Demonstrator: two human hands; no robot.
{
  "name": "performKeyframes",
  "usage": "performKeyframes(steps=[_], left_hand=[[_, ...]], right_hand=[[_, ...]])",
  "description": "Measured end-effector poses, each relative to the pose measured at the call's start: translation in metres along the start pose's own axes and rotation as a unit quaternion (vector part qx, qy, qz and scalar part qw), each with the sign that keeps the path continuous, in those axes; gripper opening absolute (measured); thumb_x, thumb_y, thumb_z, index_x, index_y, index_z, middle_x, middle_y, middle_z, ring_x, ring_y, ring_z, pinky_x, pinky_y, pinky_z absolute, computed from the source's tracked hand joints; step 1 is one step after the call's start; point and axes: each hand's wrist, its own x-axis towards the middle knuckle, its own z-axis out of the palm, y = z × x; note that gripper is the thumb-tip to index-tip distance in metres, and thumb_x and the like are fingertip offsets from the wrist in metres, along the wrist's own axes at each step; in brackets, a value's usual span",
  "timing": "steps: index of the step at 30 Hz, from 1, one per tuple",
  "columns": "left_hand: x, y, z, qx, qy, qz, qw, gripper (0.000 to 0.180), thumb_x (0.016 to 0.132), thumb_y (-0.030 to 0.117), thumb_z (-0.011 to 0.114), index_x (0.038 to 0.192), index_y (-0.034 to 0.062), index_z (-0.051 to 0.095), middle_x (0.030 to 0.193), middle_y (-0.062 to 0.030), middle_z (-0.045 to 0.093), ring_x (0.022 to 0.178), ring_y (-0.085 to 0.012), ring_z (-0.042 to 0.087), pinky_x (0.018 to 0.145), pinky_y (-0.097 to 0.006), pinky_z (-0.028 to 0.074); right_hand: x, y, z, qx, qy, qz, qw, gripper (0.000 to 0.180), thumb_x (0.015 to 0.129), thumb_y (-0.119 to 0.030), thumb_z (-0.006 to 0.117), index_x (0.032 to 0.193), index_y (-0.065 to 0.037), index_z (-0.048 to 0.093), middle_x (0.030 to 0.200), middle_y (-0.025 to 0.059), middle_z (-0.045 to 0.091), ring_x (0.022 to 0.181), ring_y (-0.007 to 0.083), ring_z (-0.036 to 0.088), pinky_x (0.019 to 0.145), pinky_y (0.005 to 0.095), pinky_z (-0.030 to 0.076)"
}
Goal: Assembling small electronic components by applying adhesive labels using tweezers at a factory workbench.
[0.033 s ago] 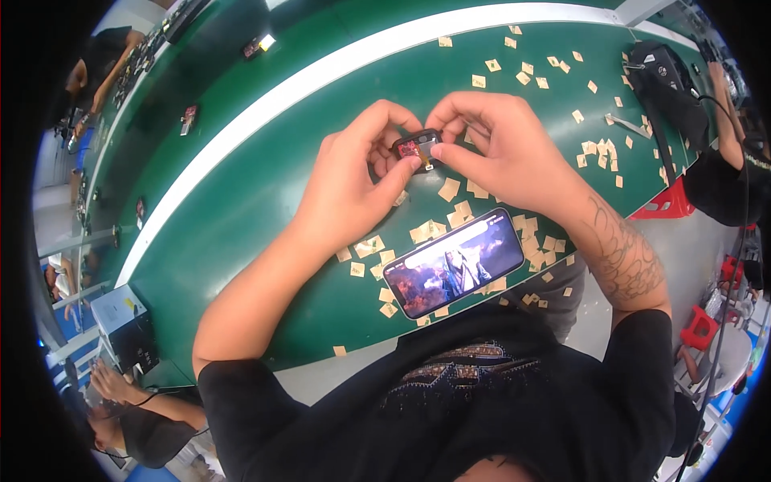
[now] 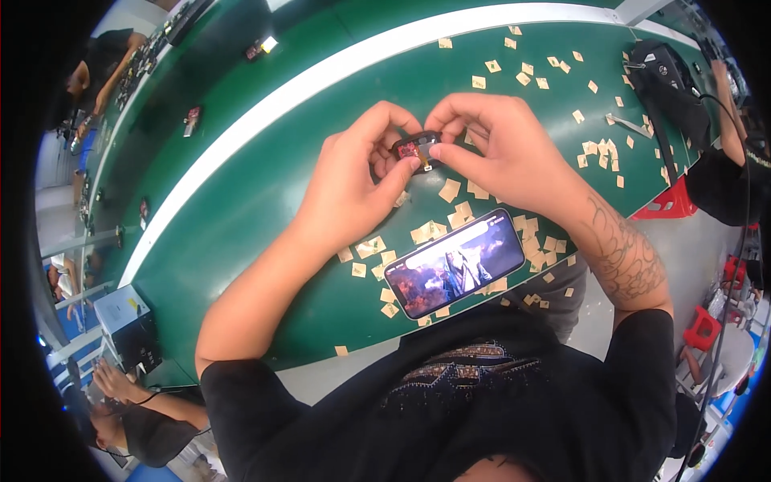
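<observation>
The fingers [image 2: 384,130] of the left hand [image 2: 353,186] and those [image 2: 459,157] of the right hand [image 2: 507,151] are drawn in narrow and meet on one small dark component [image 2: 416,148]. It has a red-tinted face and a short tan tail at its lower edge. The left thumb and forefinger pinch its left end, and the right thumb and forefinger close on its right end and on the tail. It is held just above the green counter [image 2: 265,201], roughly at the middle of the counter's width, and does not rest on it.

Compared with the other picture, nothing has shifted. The pinch is the same, the component is in the same spot, and both wrists are at the same angle, so this reads as a steady two-handed hold rather than a move under way.

Just below the hands lie many small tan paper squares [image 2: 450,190], scattered over the counter and thickest on the right. A smartphone [image 2: 455,263] with its screen lit lies tilted among them near the counter's front edge, close to the person's chest. A white stripe [image 2: 321,80] runs along the counter beyond the hands.

Further right there is a grey metal tool [image 2: 628,122] and a black device [image 2: 671,76]. A co-worker's arm [image 2: 727,104] reaches in beside them, with a red stool [image 2: 666,205] below. At the lower left stands a grey box [image 2: 127,325], with another person [image 2: 136,406] near it.
</observation>
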Motion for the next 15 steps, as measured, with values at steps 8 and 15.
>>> performKeyframes(steps=[8,15], left_hand=[[0.072,-0.037,-0.046,0.223,0.162,0.052,0.960,0.023,0.096,0.010,0.075,0.116,0.0049,0.067,0.078,-0.0070,0.067,0.069,-0.0151,0.062,0.067,-0.032,0.051],[0.147,-0.074,-0.105,0.524,0.174,0.075,0.830,0.026,0.094,0.032,0.075,0.114,0.0161,0.078,0.115,-0.0152,0.072,0.120,-0.0454,0.062,0.098,-0.055,0.055]], right_hand=[[-0.007,0.011,-0.021,-0.104,0.062,0.017,0.993,0.016,0.099,-0.011,0.070,0.111,0.000,0.068,0.096,0.0109,0.069,0.079,0.0240,0.067,0.074,0.0375,0.054],[-0.002,0.030,-0.032,-0.179,0.100,-0.112,0.972,0.012,0.105,-0.005,0.060,0.113,-0.003,0.068,0.099,0.0127,0.065,0.087,0.0335,0.065,0.080,0.0406,0.053]])
